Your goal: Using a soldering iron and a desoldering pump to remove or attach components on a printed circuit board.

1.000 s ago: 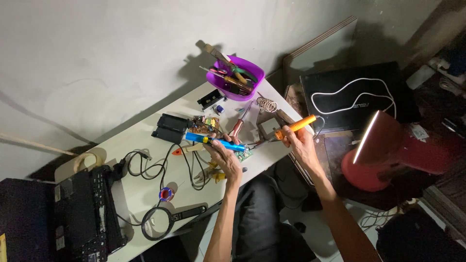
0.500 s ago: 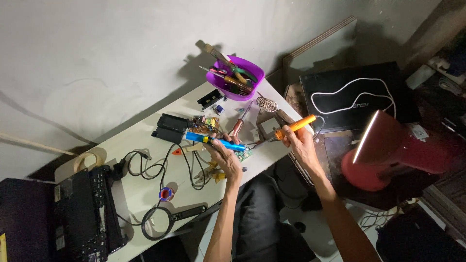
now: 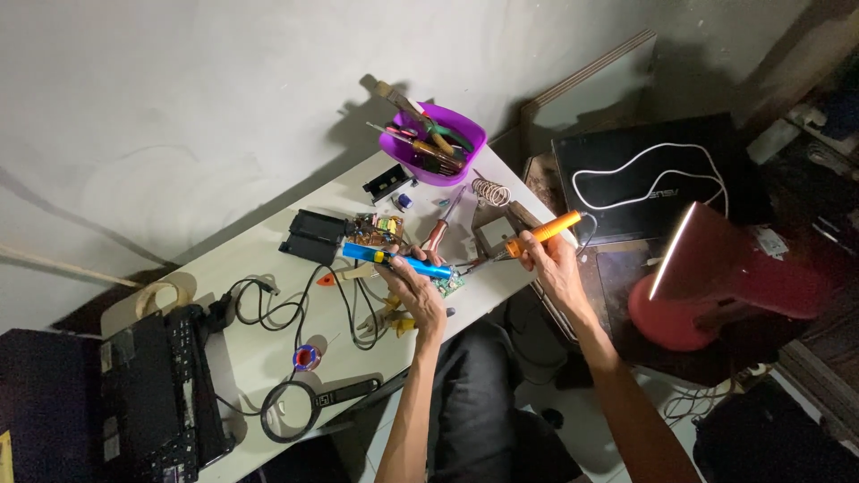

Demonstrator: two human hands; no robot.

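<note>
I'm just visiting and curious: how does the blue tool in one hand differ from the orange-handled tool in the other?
The blue tool is in the left hand, lying nearly flat over the small circuit board; the orange-handled tool is in the right hand, slanted with its tip down toward that board. The blue tool looks thicker and metallic; the orange-handled tool is slimmer. Both are long, stick-shaped hand tools held above the white table.

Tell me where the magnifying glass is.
The magnifying glass lies at the table's near edge, left of the left hand, below the solder spool and beside the keyboard.
</note>
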